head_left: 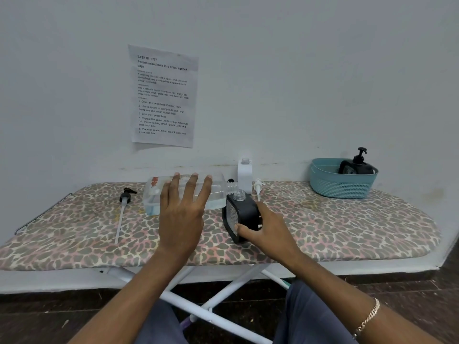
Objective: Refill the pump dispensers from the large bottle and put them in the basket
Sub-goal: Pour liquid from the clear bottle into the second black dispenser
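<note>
The large clear bottle [218, 188] is tipped on its side, its open neck over the mouth of a black dispenser bottle [242, 212]. My left hand [182, 207] grips the large bottle from the near side, fingers wrapped over its top. My right hand [265, 228] holds the black dispenser bottle, thumb on its front, steadying it on the board. A black pump head [125, 197] with its long tube lies at the left. Behind stand a white dispenser bottle [244, 173] without a pump and a white pump head [258, 187]. A teal basket [330, 184] at the right holds a black pump dispenser [357, 165].
Everything sits on an ironing board [347, 227] with a leopard-print cover, pushed against a pale wall. A printed sheet [162, 95] is taped to the wall. A small black cap [230, 181] lies behind the large bottle's neck. The board's white legs cross below.
</note>
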Available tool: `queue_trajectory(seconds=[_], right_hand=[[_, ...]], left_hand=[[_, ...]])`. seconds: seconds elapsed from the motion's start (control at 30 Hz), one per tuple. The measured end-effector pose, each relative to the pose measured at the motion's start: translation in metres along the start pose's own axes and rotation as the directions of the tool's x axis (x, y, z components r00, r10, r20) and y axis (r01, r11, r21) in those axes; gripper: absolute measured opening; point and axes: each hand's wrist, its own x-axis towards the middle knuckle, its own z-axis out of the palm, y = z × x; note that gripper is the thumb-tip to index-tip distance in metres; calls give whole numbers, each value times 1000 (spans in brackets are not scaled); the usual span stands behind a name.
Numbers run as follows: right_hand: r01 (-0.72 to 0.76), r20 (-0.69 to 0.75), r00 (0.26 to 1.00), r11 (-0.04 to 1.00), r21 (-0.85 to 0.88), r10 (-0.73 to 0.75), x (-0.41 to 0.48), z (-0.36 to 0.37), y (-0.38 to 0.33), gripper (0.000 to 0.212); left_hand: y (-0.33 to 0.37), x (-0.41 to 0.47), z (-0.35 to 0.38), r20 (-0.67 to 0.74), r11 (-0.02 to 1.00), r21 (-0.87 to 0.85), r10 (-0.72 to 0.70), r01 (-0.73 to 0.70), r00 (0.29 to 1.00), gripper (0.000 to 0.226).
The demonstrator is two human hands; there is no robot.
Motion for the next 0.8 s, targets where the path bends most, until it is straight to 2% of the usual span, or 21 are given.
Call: queue_trajectory(seconds=[0.23, 0.8], right_hand=[[-8, 1, 1000, 1000, 4, 8, 0, -1, -1, 46], [-18, 2, 1000, 1000, 7, 18, -1, -1, -1, 52]], left_hand=[[0, 0, 0, -7, 1000, 2, -2, 2, 1000, 78], [1, 0, 0, -1, 1000, -4, 0, 0, 1000, 80]])
